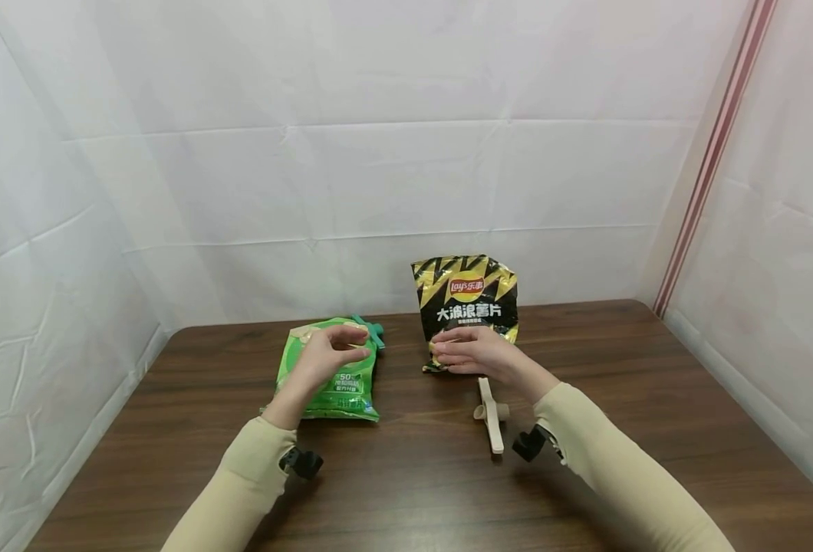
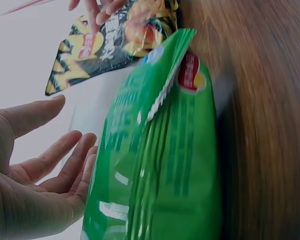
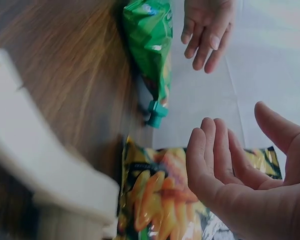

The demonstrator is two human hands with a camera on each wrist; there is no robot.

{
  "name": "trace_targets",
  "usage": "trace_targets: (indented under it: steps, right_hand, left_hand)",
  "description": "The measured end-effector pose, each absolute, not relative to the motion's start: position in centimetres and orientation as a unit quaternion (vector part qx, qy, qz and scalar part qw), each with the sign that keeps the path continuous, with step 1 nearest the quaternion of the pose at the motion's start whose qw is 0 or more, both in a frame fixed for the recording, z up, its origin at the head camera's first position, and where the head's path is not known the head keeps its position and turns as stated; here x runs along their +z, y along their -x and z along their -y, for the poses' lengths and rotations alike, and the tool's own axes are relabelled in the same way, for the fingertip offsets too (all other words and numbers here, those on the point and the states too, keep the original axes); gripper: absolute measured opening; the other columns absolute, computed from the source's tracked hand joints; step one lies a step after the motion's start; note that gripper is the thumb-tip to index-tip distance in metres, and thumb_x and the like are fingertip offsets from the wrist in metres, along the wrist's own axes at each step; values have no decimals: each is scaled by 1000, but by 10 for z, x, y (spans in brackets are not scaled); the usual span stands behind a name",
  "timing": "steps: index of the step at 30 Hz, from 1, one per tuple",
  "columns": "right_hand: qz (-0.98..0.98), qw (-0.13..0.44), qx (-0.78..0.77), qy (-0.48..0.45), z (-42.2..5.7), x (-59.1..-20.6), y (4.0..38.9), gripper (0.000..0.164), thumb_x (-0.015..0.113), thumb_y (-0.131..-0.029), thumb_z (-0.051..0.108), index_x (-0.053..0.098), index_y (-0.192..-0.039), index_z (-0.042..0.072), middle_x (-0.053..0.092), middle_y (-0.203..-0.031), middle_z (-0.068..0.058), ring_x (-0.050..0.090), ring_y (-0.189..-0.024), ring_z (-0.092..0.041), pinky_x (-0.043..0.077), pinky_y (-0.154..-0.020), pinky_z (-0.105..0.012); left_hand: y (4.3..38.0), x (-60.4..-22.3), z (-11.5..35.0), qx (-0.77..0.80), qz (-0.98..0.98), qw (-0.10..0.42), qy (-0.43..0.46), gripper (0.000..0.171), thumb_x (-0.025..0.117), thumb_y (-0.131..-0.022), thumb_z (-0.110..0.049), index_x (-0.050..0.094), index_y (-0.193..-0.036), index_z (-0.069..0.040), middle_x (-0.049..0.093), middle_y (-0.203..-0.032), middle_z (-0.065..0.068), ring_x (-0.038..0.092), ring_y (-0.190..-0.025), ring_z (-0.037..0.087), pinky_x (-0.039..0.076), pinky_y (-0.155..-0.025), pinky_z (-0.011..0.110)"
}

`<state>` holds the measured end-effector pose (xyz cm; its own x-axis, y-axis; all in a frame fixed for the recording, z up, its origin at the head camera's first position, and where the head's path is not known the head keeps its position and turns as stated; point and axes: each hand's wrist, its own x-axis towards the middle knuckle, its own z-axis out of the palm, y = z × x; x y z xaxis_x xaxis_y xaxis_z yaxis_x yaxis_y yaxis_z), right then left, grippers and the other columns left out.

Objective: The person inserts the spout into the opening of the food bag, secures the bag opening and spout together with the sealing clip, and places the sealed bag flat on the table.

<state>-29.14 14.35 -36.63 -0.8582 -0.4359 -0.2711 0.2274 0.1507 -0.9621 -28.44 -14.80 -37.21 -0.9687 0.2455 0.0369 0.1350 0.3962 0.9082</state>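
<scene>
My left hand [image 1: 324,354] hovers over a green chip bag [image 1: 340,395], fingers loosely bent and holding nothing. The green bag lies on the table, and a teal sealing clip with a spout [image 3: 156,114] is on its far end. My right hand [image 1: 485,354] is in front of a black and yellow Lay's chip bag [image 1: 472,295], thumb and fingers apart in the right wrist view. That bag stands upright near the back wall. On the table below my right hand lies a beige sealing clip with a round spout [image 1: 491,418].
The dark brown wooden table [image 1: 406,491] meets a white sheet wall [image 1: 379,192] at its back edge. More white sheeting hangs on the left and right sides. A red-striped seam [image 1: 713,157] runs down the right corner.
</scene>
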Motion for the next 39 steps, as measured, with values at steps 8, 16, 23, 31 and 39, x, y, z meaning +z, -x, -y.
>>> trace_targets:
  steps: [8, 16, 23, 31, 39]
  right_hand:
    - [-730, 237, -638, 61, -161, -374, 287, 49, 62, -93, 22, 48, -134, -1, 54, -133, -22, 54, -122, -31, 45, -99, -43]
    - [-743, 226, -628, 52, -181, -379, 283, 49, 61, -93, 19, 47, -135, -3, 53, -133, -24, 54, -122, -34, 44, -100, -44]
    - [-750, 220, -622, 43, -199, -392, 279, 53, 62, -93, 22, 46, -136, -4, 54, -132, -24, 57, -119, -33, 47, -96, -41]
    - [-776, 210, -594, 32, -220, -409, 273, 51, 65, -91, 25, 51, -131, -4, 58, -128, -21, 64, -107, -22, 51, -90, -37]
    - [-787, 234, -571, 24, -230, -419, 264, 55, 68, -88, 31, 53, -130, -2, 56, -130, -18, 64, -105, -19, 52, -89, -36]
  left_hand:
    - [285, -374, 129, 539, -830, 59, -128, 39, 70, -86, -16, 61, -122, -3, 59, -122, 20, 58, -108, 33, 50, -88, 41]
    - [285, -376, 109, 537, -831, 55, -135, 36, 72, -84, -15, 65, -117, -3, 66, -113, 19, 62, -101, 30, 51, -84, 36]
    - [283, -381, 96, 545, -824, 63, -142, 32, 72, -83, -10, 66, -113, -1, 66, -110, 22, 63, -98, 30, 52, -82, 34]
    - [280, -383, 85, 531, -830, 76, -153, 30, 72, -84, -14, 67, -112, -5, 67, -108, 17, 63, -95, 25, 52, -80, 33]
    - [281, -387, 78, 537, -824, 86, -157, 31, 74, -82, -16, 67, -111, -6, 68, -107, 15, 64, -95, 24, 52, -77, 31]
